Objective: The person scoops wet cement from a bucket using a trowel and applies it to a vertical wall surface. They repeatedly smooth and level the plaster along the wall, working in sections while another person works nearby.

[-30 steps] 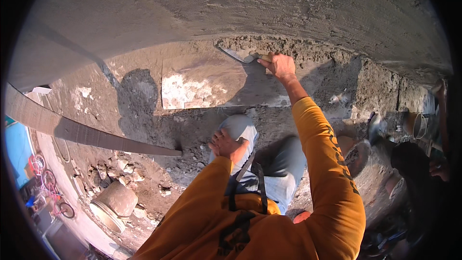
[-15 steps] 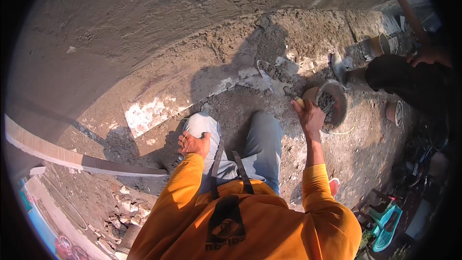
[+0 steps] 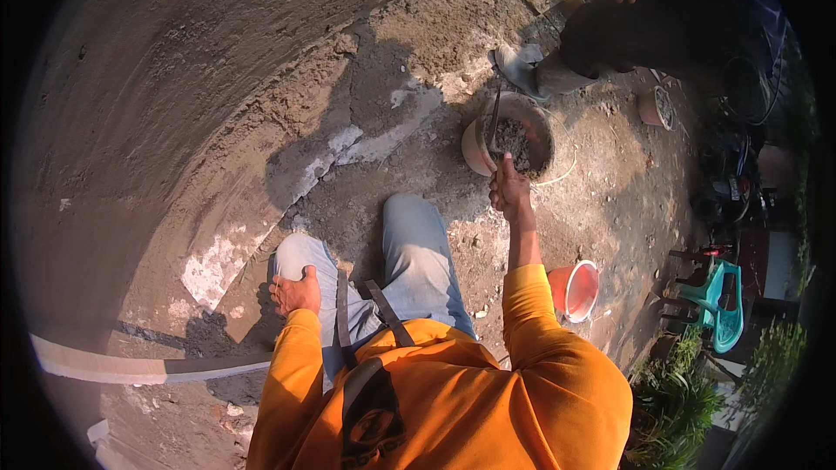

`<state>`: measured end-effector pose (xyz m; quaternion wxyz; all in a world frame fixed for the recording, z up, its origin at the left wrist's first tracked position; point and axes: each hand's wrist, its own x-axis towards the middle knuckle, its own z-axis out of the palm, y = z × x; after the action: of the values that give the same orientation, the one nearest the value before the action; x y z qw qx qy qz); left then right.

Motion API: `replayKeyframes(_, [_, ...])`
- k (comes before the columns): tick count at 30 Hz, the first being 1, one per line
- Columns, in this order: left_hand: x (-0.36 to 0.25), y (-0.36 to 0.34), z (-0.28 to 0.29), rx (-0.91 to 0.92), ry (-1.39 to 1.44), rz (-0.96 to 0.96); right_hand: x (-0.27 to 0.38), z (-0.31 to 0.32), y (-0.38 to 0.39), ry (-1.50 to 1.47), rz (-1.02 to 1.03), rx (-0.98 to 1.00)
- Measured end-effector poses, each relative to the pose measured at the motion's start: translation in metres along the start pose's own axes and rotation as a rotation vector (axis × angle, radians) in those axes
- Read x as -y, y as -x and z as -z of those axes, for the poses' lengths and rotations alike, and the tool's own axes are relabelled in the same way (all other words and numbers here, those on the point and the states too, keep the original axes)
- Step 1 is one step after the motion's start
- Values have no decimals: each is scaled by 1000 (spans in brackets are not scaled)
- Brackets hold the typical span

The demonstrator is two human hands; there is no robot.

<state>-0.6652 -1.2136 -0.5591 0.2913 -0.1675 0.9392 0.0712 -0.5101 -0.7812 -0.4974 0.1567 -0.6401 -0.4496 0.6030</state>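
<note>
A green chair (image 3: 723,322) is between three and four o'clock, leafy plants (image 3: 675,409) at four, a long plank (image 3: 131,368) at eight.

I'm standing on what looks like an outdoor building site, in strong sunlight that throws hard shadows. A rough, streaked grey wall (image 3: 131,104) takes up 10 o'clock, with bare, dusty ground (image 3: 618,183) at its foot. At 1 o'clock sits a bucket (image 3: 473,150) of lumpy grey mix, a co-worker's pale boot (image 3: 520,75) just beyond. Around 4 o'clock, a green plastic chair (image 3: 724,318) and leafy plants (image 3: 670,418) give it a yard-like edge.
</note>
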Motion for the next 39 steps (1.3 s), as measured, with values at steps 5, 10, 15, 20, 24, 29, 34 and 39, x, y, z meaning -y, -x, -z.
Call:
replayKeyframes(5, [-4, -8, 2, 22, -29, -1, -36, -108, 47, 92, 269, 137])
replayKeyframes(10, [0, -17, 1, 44, 11, -6, -128, -234, 85, 111, 312, 285])
replayKeyframes(15, [6, -20, 7, 31, 55, 14, -154, -340, 126, 51, -26, 391])
replayKeyframes(20, [2, -34, 5, 146, 73, -29, -220, -433, 35, -15, 111, -8])
replayKeyframes(24, [11, -40, 0, 129, 38, 18, -207, -518, 33, -503, -332, 213])
replayKeyframes(29, [21, -41, 5, 153, 92, 16, -159, -658, 78, 245, -155, -160])
replayKeyframes(34, [-9, -43, 14, 159, 112, -82, -133, -700, 5, -70, -102, -135])
replayKeyframes(39, [16, -43, 11, 196, 117, 4, -142, -654, 95, -505, -240, 201])
